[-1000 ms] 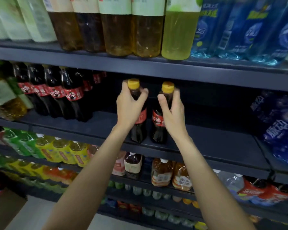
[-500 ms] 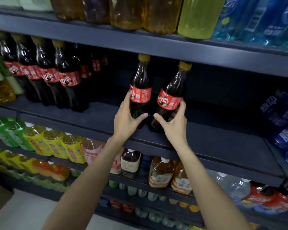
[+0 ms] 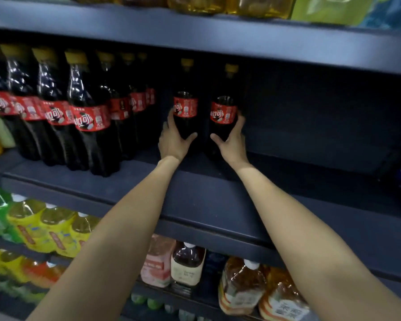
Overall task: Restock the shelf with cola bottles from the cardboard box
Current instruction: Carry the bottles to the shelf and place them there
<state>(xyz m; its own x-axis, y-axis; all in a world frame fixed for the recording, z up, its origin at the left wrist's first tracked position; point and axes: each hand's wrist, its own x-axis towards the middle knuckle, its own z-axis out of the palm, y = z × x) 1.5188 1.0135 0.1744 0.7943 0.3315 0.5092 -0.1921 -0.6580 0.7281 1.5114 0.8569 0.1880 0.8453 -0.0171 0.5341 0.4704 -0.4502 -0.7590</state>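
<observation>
Dark cola in both hands: left hand (image 3: 171, 141) is wrapped round the left cola bottle (image 3: 185, 107), right hand (image 3: 233, 142) round the right cola bottle (image 3: 223, 111). Both stand upright, side by side, deep toward the back of the shelf (image 3: 206, 200), right of the cola row (image 3: 56, 112).

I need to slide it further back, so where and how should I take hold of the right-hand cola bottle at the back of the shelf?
Grip the right cola bottle round its lower body, just under the red label, coming from the front of the shelf. It stands upright and the shelf above leaves little room over the cap. The right hand already holds it there, with its thumb on the near side.
</observation>
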